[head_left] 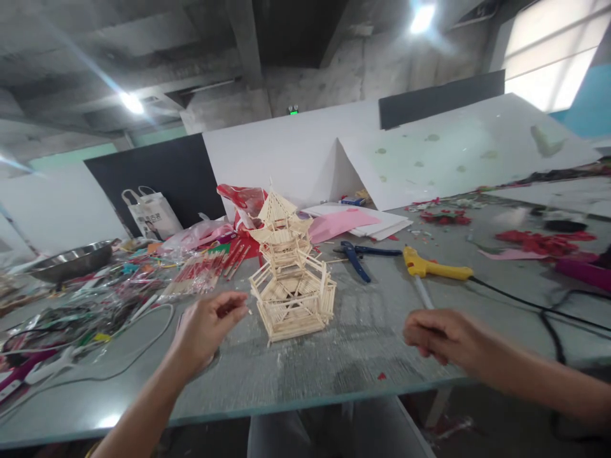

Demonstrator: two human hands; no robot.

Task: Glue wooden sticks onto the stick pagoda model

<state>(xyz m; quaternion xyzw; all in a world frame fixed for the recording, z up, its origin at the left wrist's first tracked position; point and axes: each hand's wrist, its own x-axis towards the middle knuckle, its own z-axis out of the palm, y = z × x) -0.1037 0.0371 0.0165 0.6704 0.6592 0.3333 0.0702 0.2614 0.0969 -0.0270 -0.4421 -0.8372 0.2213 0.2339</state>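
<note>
A tiered pagoda model (291, 280) built of thin pale wooden sticks stands upright on the grey table. To its left, my left hand (207, 327) is closed in a pinch, with a small pale stick piece (249, 311) showing at the fingertips, apart from the model. My right hand (442, 337) hovers over the table at the right, fingers curled together; whatever may be inside them is hidden. Just beyond it lies a yellow glue gun (442, 268) with a translucent glue stick (423, 292) pointing toward that hand. Dark blue pliers (358, 257) rest behind the model's right side.
Packaged sticks (198, 273), plastic bags and a white cable (162, 340) crowd the left, near a metal bowl (76, 261). Pink and white sheets (353, 222) lie behind the model. A black cord (520, 302) runs right from the glue gun. Red scraps (544, 242) lie far right.
</note>
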